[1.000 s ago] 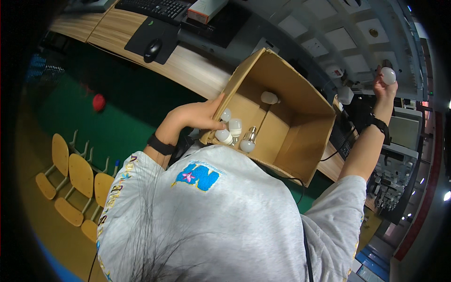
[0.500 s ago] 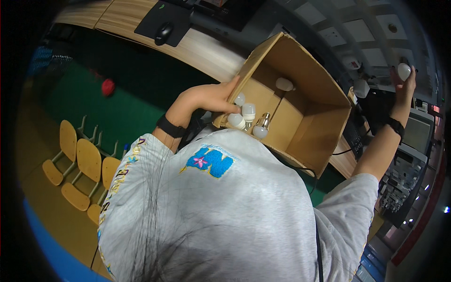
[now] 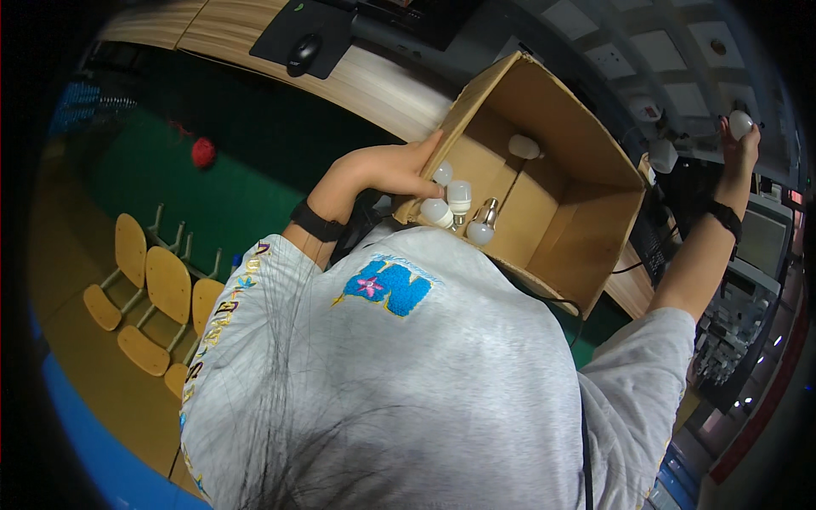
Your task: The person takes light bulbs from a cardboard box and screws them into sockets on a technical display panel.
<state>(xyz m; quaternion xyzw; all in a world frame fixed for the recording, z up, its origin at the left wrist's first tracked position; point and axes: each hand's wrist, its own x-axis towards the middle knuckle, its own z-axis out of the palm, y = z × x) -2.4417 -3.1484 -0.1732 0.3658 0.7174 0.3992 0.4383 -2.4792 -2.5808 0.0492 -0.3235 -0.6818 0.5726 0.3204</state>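
My left hand (image 3: 393, 172) is closed on the near-left wall of an open cardboard box (image 3: 557, 127), with the thumb over its rim. Inside the box, several light bulbs lie loose: white ones (image 3: 459, 195) cluster by my thumb, one with a shiny metal neck (image 3: 483, 228) is beside them, and another white bulb (image 3: 524, 147) rests at the far side. At the far right, my outstretched right hand (image 3: 741, 155) has its fingers around a round white bulb (image 3: 740, 124), up against a grey panel (image 3: 650, 55). The bulb's base is hard to make out.
White fixtures (image 3: 662, 156) stick out from the panel near my right arm. A mouse (image 3: 304, 55) sits on a black pad on the wooden desk (image 3: 382, 89). Wooden chairs (image 3: 167, 285) stand at left. A grey machine (image 3: 761, 238) is right of my forearm. A cable hangs beside the box.
My right hand and its bulb have shifted slightly right within the view, the fingers now placed differently around it. The box and my left hand appear slightly further right too.
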